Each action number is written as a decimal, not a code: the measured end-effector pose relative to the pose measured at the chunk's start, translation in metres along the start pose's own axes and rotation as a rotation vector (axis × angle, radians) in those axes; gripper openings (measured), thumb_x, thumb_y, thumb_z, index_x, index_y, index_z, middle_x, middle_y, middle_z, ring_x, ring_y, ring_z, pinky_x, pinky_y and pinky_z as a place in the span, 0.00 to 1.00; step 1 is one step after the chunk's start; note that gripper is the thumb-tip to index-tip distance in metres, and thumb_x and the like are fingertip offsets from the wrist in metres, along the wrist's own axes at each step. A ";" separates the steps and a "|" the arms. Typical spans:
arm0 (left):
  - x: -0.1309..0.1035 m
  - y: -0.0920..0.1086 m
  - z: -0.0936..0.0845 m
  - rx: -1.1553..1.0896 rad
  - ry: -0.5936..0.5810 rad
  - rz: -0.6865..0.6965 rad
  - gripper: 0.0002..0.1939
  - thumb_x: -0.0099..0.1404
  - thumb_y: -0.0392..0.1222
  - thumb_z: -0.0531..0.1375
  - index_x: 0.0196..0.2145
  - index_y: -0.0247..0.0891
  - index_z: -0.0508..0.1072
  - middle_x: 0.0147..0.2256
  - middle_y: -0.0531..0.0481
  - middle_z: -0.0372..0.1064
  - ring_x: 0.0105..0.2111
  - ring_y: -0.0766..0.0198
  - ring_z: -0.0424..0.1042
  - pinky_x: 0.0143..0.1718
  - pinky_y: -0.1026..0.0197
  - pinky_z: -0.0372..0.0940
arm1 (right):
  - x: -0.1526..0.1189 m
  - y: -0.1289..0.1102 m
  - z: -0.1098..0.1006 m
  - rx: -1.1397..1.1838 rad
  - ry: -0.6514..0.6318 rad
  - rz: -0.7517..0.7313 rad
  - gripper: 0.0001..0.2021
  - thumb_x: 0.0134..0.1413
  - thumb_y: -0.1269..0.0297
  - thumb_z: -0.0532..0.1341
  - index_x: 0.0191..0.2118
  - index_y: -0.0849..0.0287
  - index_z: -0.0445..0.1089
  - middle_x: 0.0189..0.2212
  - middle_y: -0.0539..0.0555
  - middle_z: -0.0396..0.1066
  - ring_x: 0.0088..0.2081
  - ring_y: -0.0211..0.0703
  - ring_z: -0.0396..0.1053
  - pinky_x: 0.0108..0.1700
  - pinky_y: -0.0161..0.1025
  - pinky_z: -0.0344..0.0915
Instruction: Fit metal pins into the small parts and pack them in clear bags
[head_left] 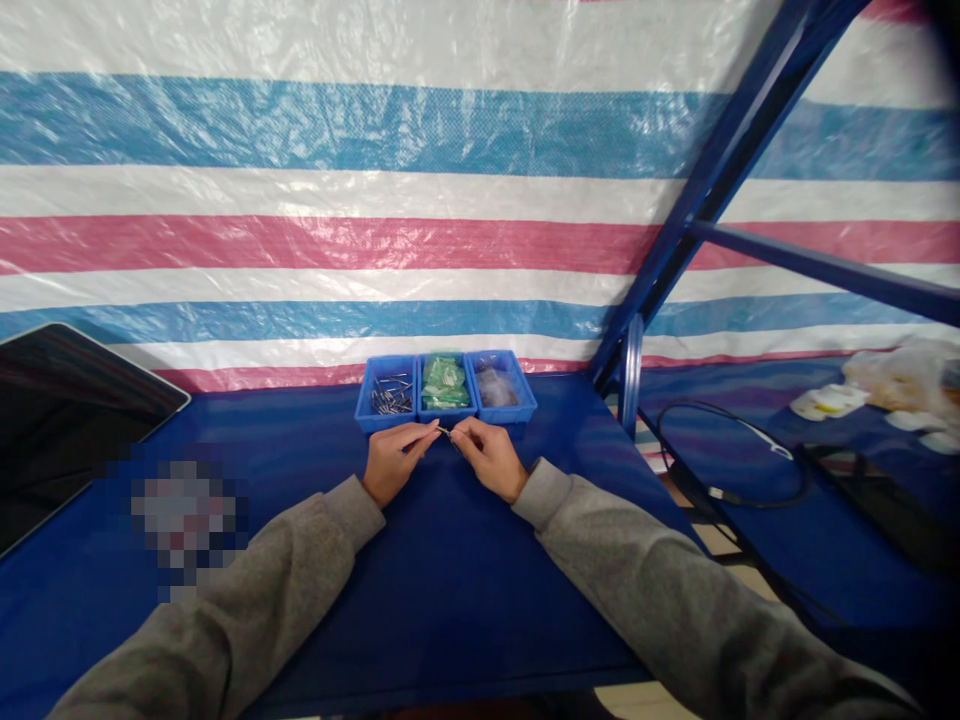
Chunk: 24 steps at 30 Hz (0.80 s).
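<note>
My left hand and my right hand meet just in front of three small blue bins, fingertips pinched together. Between them shows a small, thin, dark piece with a metallic glint, gripped from both sides; its exact kind is too small to make out. Behind my left hand, the left bin holds several slender metal pieces. Green packets fill the middle bin. Clear plastic bags lie in the right bin, beyond my right hand.
A dark screen rests at the left of the blue table, near a blurred-out patch. Blue metal frame bars rise on the right. Past them, a second table carries a black cable and plastic bags. Striped sheeting hangs behind.
</note>
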<state>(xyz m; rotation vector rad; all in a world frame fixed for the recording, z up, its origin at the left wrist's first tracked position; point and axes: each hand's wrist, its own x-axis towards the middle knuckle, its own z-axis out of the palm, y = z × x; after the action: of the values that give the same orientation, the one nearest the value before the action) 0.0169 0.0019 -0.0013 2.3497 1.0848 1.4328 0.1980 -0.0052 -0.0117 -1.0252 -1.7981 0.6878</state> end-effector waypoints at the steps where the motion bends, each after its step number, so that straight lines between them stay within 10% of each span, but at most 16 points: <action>1: 0.000 0.000 0.000 -0.001 -0.009 -0.009 0.09 0.60 0.39 0.60 0.38 0.38 0.76 0.30 0.51 0.75 0.23 0.69 0.72 0.29 0.66 0.69 | 0.000 0.001 0.000 -0.004 -0.001 -0.002 0.15 0.59 0.57 0.51 0.28 0.60 0.66 0.20 0.47 0.61 0.22 0.34 0.57 0.26 0.30 0.56; 24: 0.004 0.006 -0.002 0.045 -0.104 -0.110 0.10 0.63 0.43 0.57 0.34 0.36 0.74 0.26 0.52 0.72 0.22 0.70 0.68 0.27 0.68 0.63 | 0.001 0.003 0.001 0.049 0.063 0.010 0.13 0.58 0.56 0.54 0.30 0.60 0.67 0.21 0.48 0.63 0.22 0.34 0.59 0.27 0.31 0.57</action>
<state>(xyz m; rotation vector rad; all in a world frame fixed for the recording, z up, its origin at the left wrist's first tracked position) 0.0195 -0.0007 0.0055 2.3258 1.2101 1.2470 0.1976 -0.0032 -0.0140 -1.0127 -1.7149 0.6946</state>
